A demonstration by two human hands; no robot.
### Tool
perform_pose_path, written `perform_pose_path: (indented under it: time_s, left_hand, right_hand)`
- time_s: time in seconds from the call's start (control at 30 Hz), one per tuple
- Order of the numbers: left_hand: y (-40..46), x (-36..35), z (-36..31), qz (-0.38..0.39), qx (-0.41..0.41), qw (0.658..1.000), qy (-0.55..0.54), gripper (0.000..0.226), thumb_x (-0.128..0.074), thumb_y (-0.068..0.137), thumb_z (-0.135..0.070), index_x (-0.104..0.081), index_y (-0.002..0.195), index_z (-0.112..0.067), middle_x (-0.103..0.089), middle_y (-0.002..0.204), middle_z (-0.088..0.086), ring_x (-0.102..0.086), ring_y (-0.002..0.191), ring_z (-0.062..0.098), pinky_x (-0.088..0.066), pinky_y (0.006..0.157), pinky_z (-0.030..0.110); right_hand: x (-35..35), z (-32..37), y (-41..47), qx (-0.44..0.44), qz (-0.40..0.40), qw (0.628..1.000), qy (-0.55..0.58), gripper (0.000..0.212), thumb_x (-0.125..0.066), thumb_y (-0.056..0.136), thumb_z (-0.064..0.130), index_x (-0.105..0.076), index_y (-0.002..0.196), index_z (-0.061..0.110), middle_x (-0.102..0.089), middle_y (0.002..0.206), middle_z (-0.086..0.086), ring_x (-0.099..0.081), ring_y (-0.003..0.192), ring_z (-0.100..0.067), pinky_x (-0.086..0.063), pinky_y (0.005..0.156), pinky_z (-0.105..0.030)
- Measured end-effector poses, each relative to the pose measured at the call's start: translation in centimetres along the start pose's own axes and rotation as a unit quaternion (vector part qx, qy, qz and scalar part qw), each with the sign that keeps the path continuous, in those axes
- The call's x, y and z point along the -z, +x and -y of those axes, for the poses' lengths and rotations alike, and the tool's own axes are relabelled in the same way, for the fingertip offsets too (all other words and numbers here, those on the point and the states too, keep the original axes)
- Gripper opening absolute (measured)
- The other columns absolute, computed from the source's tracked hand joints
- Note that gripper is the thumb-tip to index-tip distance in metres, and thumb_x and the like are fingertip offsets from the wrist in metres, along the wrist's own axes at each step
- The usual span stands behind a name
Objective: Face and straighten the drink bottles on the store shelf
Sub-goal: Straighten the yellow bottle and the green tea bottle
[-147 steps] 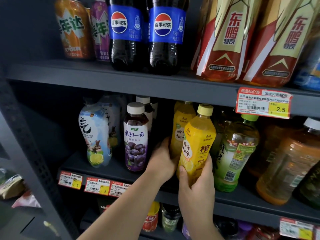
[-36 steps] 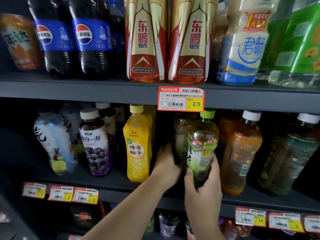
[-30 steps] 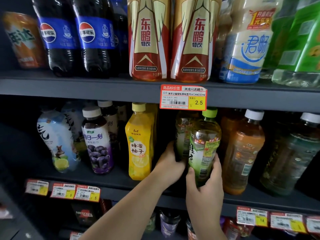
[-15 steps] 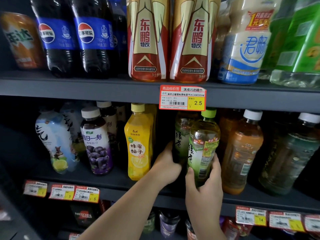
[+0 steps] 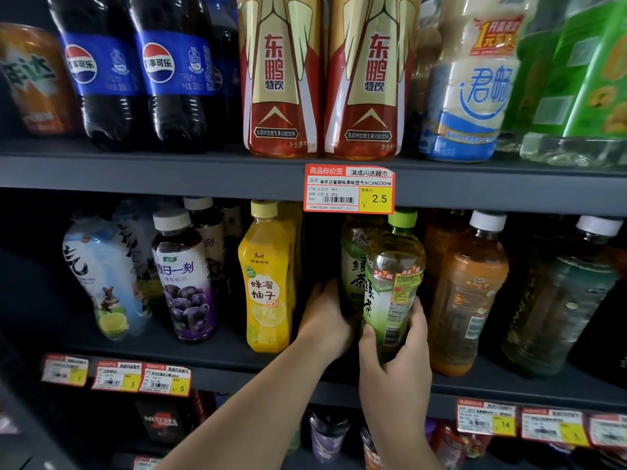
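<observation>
On the middle shelf my right hand grips the base of the front green tea bottle, green cap, label turned partly sideways. My left hand is wrapped around the lower part of a second green tea bottle standing just behind and left of it. To the left stands a yellow honey pomelo bottle, label facing out. A purple grape drink bottle and a pale blue lemon drink bottle follow further left.
An orange tea bottle and a dark green bottle stand right of my hands. The upper shelf carries cola bottles, two red-gold energy drinks and a white bottle. A price tag hangs above my hands.
4.9 s ago my hands were on the yellow bottles; they have since moved right to the green tea bottles. Over the last second the rear green tea bottle's label has turned to face outward.
</observation>
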State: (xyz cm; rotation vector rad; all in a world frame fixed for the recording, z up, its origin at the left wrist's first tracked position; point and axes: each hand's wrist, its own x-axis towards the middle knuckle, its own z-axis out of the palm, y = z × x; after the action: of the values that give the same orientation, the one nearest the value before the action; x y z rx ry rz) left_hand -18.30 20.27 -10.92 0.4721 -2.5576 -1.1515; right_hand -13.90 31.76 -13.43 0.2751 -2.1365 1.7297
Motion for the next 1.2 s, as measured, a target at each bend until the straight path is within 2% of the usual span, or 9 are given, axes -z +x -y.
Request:
perform_pose_path:
  time_s: [0.4, 0.5, 0.57, 0.6, 0.73, 0.8, 0.87, 1.0, 1.2]
  left_hand:
    - [0.6, -0.4, 0.2, -0.012, 0.003, 1.000, -0.009, 0.068, -0.075, 0.081, -0.029, -0.043, 0.141, -0.032, -0.041, 0.145, -0.003, -0.047, 0.127, 0.024, -0.042, 0.095, 0.030]
    - [0.1, -0.1, 0.4, -0.022, -0.017, 0.999, -0.039, 0.072, -0.077, 0.078, -0.031, -0.043, 0.141, -0.032, -0.044, 0.143, -0.004, -0.047, 0.127, 0.022, -0.042, 0.096, 0.026]
    - [-0.9, 0.3, 0.7, -0.046, -0.033, 0.997, -0.056, 0.077, -0.078, 0.075, -0.033, -0.041, 0.142, -0.033, -0.043, 0.142, -0.005, -0.047, 0.127, 0.019, -0.043, 0.098, 0.028]
    - [-1.5, 0.4, 0.9, -0.063, -0.043, 0.995, -0.059, 0.076, -0.078, 0.076, -0.032, -0.040, 0.142, -0.033, -0.043, 0.141, -0.006, -0.048, 0.125, 0.017, -0.044, 0.096, 0.028]
    - [-4.1, 0.7, 1.6, -0.089, -0.103, 0.989, -0.060, 0.054, -0.068, 0.083, -0.018, -0.046, 0.129, -0.035, -0.051, 0.126, -0.014, -0.054, 0.110, 0.005, -0.049, 0.086, 0.021]
    - [-5.0, 0.8, 1.9, -0.060, -0.132, 0.989, -0.043, 0.048, -0.061, 0.086, -0.013, -0.053, 0.128, -0.034, -0.055, 0.123, -0.017, -0.055, 0.107, 0.003, -0.047, 0.085, 0.013]
    - [-5.7, 0.9, 2.0, -0.030, -0.144, 0.988, -0.037, 0.050, -0.055, 0.086, -0.011, -0.055, 0.129, -0.035, -0.058, 0.119, -0.019, -0.055, 0.104, -0.001, -0.043, 0.079, 0.004]
    - [-6.2, 1.2, 2.1, -0.017, -0.149, 0.988, -0.044, 0.051, -0.052, 0.083, -0.010, -0.053, 0.125, -0.039, -0.062, 0.110, -0.019, -0.059, 0.097, -0.003, -0.050, 0.075, 0.011]
    - [-6.3, 1.3, 2.3, -0.045, -0.145, 0.987, -0.042, 0.042, -0.054, 0.083, -0.006, -0.056, 0.112, -0.036, -0.062, 0.107, -0.018, -0.060, 0.094, -0.001, -0.052, 0.074, 0.017]
  right_hand:
    - [0.1, 0.1, 0.0, 0.014, 0.008, 1.000, -0.008, 0.075, -0.062, 0.091, 0.030, -0.020, 0.152, 0.039, -0.045, 0.145, 0.014, -0.045, 0.131, -0.007, -0.044, 0.104, -0.036]
    - [0.2, 0.0, -0.1, 0.013, 0.010, 1.000, -0.001, 0.076, -0.064, 0.091, 0.029, -0.019, 0.152, 0.035, -0.046, 0.144, 0.013, -0.047, 0.128, -0.005, -0.044, 0.099, -0.023]
    - [0.3, -0.1, -0.2, 0.003, 0.003, 1.000, 0.013, 0.075, -0.066, 0.089, 0.029, -0.021, 0.149, 0.033, -0.051, 0.135, 0.011, -0.053, 0.114, 0.002, -0.042, 0.084, -0.005]
    - [0.3, -0.1, -0.2, -0.002, 0.000, 1.000, 0.024, 0.071, -0.068, 0.088, 0.028, -0.025, 0.145, 0.033, -0.055, 0.129, 0.012, -0.056, 0.107, 0.005, -0.042, 0.077, -0.001]
    - [0.5, -0.5, 0.0, 0.004, 0.012, 0.998, 0.057, 0.059, -0.071, 0.086, 0.021, -0.036, 0.133, 0.033, -0.060, 0.109, 0.028, -0.058, 0.099, 0.014, -0.044, 0.072, -0.002]
    - [0.8, -0.5, 0.2, 0.011, 0.038, 0.997, 0.065, 0.058, -0.071, 0.087, 0.019, -0.036, 0.131, 0.034, -0.058, 0.109, 0.036, -0.060, 0.100, 0.011, -0.046, 0.074, -0.005]
    - [1.0, -0.6, 0.4, 0.015, 0.059, 0.996, 0.065, 0.059, -0.072, 0.086, 0.018, -0.036, 0.128, 0.038, -0.056, 0.112, 0.034, -0.059, 0.102, 0.009, -0.047, 0.077, -0.007]
    - [1.4, -0.5, 0.7, 0.034, 0.065, 0.997, 0.010, 0.056, -0.070, 0.085, 0.029, -0.037, 0.128, 0.042, -0.038, 0.120, 0.027, -0.042, 0.112, 0.016, -0.037, 0.083, 0.000]
    - [1.5, -0.5, 0.6, 0.050, 0.092, 0.994, -0.023, 0.056, -0.062, 0.092, 0.028, -0.041, 0.145, 0.030, -0.039, 0.119, 0.025, -0.043, 0.110, 0.016, -0.033, 0.084, 0.002]
